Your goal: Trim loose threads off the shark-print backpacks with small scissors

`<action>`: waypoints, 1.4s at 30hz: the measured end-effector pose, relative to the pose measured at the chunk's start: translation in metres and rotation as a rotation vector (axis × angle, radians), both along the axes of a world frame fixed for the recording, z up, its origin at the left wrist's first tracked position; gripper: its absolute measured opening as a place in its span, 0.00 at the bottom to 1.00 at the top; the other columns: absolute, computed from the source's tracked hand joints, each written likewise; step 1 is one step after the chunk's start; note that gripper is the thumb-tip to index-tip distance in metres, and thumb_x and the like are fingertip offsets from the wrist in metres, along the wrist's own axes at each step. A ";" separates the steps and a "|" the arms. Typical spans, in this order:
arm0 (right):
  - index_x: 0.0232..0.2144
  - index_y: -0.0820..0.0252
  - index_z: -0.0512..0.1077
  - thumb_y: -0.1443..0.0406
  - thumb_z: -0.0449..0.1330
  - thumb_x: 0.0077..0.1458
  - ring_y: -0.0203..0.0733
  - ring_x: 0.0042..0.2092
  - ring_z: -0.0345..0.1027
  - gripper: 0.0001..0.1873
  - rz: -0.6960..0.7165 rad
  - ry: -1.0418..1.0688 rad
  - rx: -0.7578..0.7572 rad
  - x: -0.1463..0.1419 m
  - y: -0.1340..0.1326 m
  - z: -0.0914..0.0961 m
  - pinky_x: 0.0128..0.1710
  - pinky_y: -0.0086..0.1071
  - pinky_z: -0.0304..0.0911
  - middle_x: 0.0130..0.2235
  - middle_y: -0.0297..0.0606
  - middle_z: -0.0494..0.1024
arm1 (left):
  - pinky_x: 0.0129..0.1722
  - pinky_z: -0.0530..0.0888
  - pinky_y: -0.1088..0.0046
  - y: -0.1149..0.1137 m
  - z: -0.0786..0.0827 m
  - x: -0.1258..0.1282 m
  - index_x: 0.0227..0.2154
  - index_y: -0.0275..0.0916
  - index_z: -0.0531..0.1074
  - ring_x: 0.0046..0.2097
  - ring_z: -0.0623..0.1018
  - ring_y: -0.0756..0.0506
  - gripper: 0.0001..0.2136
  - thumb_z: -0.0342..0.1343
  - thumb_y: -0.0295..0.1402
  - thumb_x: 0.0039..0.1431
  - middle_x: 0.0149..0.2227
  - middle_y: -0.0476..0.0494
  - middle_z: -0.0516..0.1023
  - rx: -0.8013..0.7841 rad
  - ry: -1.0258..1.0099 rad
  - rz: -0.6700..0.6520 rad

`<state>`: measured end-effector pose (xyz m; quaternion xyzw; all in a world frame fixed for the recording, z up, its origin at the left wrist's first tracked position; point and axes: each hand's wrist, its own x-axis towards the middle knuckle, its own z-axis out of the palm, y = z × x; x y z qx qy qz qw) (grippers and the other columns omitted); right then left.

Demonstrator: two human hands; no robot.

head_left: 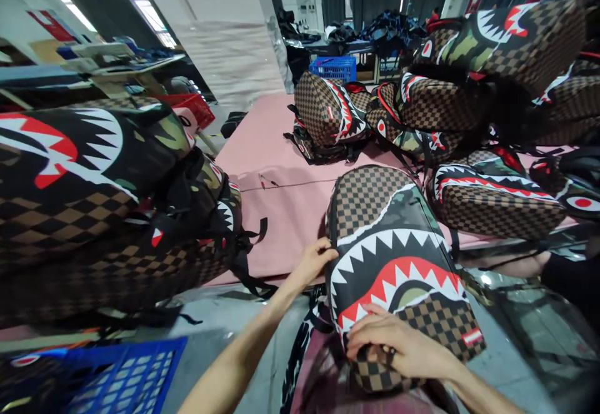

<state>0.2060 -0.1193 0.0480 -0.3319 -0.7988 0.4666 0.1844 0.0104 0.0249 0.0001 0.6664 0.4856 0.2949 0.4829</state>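
A backpack (375,239) with a brown-and-black check, camouflage and a shark-mouth print stands tilted before me at the pink table's edge. My left hand (319,257) pinches its left side edge, thumb and fingers closed together. Across the lower front lies my right hand (403,342), its fingers curled in against the checked panel. Something small and dark shows between those fingers; I cannot make out what it is. A small red-and-white label (472,337) sits at the bag's lower right corner.
Matching backpacks are piled on the left (94,182) and on the right (445,101). Small red-handled tools (268,182) lie on the pink table (281,214). A blue crate (131,370) stands low at left. Another person's arm (525,264) reaches in from the right.
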 end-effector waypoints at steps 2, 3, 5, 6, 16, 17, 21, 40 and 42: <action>0.45 0.53 0.71 0.67 0.48 0.59 0.35 0.54 0.63 0.15 0.022 0.065 0.030 0.017 -0.005 0.033 0.61 0.39 0.44 0.45 0.33 0.76 | 0.25 0.60 0.77 0.003 0.055 0.010 0.19 0.37 0.60 0.25 0.61 0.53 0.11 0.53 0.36 0.50 0.21 0.54 0.59 0.130 -0.042 0.047; 0.45 0.53 0.71 0.64 0.47 0.62 0.35 0.54 0.63 0.15 0.040 0.099 0.045 0.025 -0.008 0.048 0.61 0.39 0.44 0.44 0.33 0.77 | 0.25 0.60 0.77 0.003 0.085 0.017 0.18 0.37 0.62 0.24 0.61 0.54 0.13 0.54 0.38 0.50 0.20 0.54 0.60 0.234 -0.024 0.067; 0.46 0.53 0.71 0.58 0.42 0.65 0.35 0.53 0.64 0.19 0.057 0.174 0.068 0.043 -0.014 0.070 0.61 0.40 0.44 0.40 0.34 0.78 | 0.25 0.59 0.77 -0.001 0.141 0.032 0.17 0.36 0.63 0.24 0.62 0.53 0.16 0.55 0.41 0.52 0.19 0.54 0.62 0.456 0.087 0.077; 0.46 0.54 0.71 0.56 0.40 0.65 0.36 0.52 0.65 0.22 0.050 0.225 0.082 0.051 -0.017 0.077 0.60 0.40 0.47 0.40 0.36 0.78 | 0.26 0.60 0.76 -0.005 0.164 0.041 0.17 0.36 0.65 0.24 0.62 0.53 0.17 0.55 0.42 0.53 0.19 0.53 0.63 0.563 0.169 0.083; 0.42 0.57 0.72 0.58 0.49 0.62 0.39 0.40 0.69 0.16 -0.499 0.227 0.150 0.089 0.014 0.052 0.40 0.31 0.65 0.45 0.42 0.73 | 0.33 0.67 0.76 -0.046 0.143 0.106 0.29 0.34 0.75 0.33 0.75 0.48 0.14 0.45 0.32 0.62 0.31 0.43 0.78 0.278 0.625 -0.730; 0.43 0.58 0.72 0.58 0.49 0.61 0.40 0.41 0.69 0.16 -0.533 0.173 0.168 0.087 0.020 0.050 0.40 0.32 0.65 0.45 0.42 0.73 | 0.32 0.67 0.76 -0.047 0.139 0.108 0.30 0.33 0.75 0.33 0.76 0.48 0.13 0.45 0.31 0.61 0.31 0.43 0.78 0.217 0.592 -0.732; 0.44 0.58 0.69 0.60 0.47 0.62 0.41 0.42 0.69 0.16 -0.534 -0.008 0.169 0.080 0.031 0.045 0.42 0.34 0.64 0.41 0.40 0.75 | 0.34 0.70 0.78 -0.049 0.135 0.101 0.36 0.31 0.73 0.33 0.76 0.51 0.12 0.43 0.25 0.60 0.32 0.43 0.78 0.117 0.431 -0.537; 0.32 0.59 0.69 0.63 0.60 0.51 0.37 0.31 0.64 0.06 -0.366 -0.296 0.258 0.047 0.000 0.048 0.31 0.28 0.52 0.31 0.33 0.73 | 0.57 0.49 0.40 -0.035 0.146 0.092 0.61 0.37 0.53 0.65 0.44 0.27 0.45 0.65 0.47 0.40 0.65 0.32 0.45 0.915 1.097 -0.881; 0.29 0.60 0.66 0.67 0.58 0.52 0.34 0.29 0.62 0.03 -0.394 -0.206 0.273 0.039 -0.005 0.045 0.29 0.27 0.50 0.30 0.32 0.71 | 0.58 0.49 0.41 -0.038 0.145 0.090 0.62 0.38 0.48 0.65 0.44 0.28 0.50 0.67 0.44 0.37 0.66 0.32 0.43 0.921 1.102 -0.818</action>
